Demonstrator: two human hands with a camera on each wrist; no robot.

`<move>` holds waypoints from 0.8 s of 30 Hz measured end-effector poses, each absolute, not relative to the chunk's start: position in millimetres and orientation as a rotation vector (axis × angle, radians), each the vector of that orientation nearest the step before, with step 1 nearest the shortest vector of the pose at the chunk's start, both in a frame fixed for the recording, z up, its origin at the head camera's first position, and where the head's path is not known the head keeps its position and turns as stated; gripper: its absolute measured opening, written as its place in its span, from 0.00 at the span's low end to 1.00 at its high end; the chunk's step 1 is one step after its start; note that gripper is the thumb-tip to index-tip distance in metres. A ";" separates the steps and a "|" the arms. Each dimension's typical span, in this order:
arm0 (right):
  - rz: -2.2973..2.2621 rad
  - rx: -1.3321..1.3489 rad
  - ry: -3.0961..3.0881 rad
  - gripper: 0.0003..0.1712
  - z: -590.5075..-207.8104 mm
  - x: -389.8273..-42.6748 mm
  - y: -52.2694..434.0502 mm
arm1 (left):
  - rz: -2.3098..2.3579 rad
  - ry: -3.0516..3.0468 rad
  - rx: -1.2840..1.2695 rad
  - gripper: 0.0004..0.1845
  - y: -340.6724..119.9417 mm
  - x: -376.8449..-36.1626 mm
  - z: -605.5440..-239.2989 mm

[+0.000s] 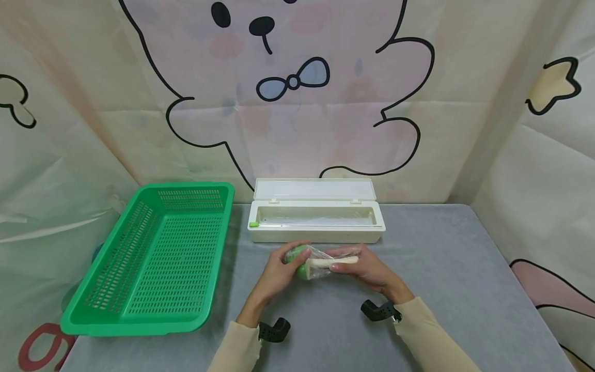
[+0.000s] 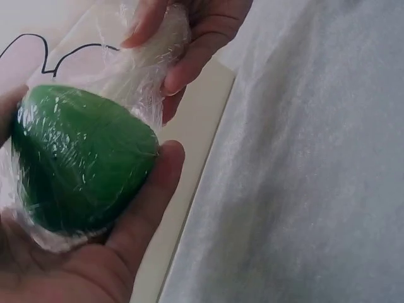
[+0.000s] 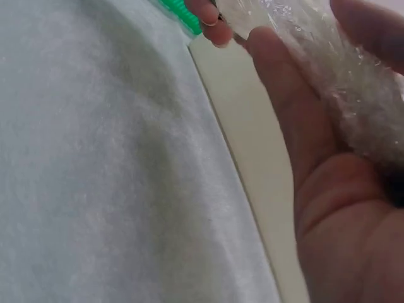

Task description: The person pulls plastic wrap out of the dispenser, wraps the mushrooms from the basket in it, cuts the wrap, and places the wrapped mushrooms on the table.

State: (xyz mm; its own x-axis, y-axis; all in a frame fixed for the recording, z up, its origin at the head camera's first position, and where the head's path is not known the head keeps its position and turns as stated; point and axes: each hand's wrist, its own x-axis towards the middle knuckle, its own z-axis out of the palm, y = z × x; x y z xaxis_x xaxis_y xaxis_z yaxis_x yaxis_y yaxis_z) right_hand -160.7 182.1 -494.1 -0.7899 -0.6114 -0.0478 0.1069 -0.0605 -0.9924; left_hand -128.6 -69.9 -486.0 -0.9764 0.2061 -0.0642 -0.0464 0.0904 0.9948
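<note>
Between the hands is a green-and-white, bok-choy-like vegetable [image 1: 302, 272] wrapped in clear cling film [image 2: 148, 95]. My left hand [image 1: 275, 274] grips its rounded green end, thumb on one side and fingers on the other. At the pale stalk end, my right hand [image 1: 369, 269] pinches the stalk and the bunched film. In the left wrist view the film lies creased and shiny over the green part. Film-covered pale stalk [image 3: 372, 104] fills the space between the right thumb and fingers in the right wrist view.
Just beyond the hands stands a white cling film dispenser box [image 1: 316, 236], lid raised, with a small green piece [image 1: 253, 225] at its left end. A green slotted basket [image 1: 216, 258] sits on the left of the grey-covered table [image 1: 465, 289]. Printed curtains surround the back and sides.
</note>
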 end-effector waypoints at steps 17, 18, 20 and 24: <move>-1.725 -0.550 2.041 0.20 -489.5 -158.7 174.4 | 1.948 2.135 0.021 0.31 -73.1 -131.1 -484.5; -1.738 -0.540 2.020 0.20 -490.2 -158.6 174.1 | 1.922 2.151 0.038 0.29 -74.2 -131.5 -484.6; -1.766 -0.514 1.976 0.20 -491.5 -158.4 174.0 | 1.871 2.213 0.076 0.28 -76.2 -132.4 -485.2; -1.847 -0.478 1.827 0.21 -492.9 -158.3 173.5 | 1.851 2.297 0.193 0.33 -79.5 -132.4 -484.2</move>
State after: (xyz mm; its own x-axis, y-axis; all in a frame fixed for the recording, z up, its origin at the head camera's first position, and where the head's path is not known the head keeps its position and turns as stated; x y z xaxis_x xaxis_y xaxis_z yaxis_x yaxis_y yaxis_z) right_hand -158.3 173.5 -492.9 -0.8159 -0.5704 -0.0943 0.1006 0.0207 -0.9947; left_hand -132.4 -79.5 -484.2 -0.9744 0.2158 -0.0623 -0.0150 0.2139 0.9767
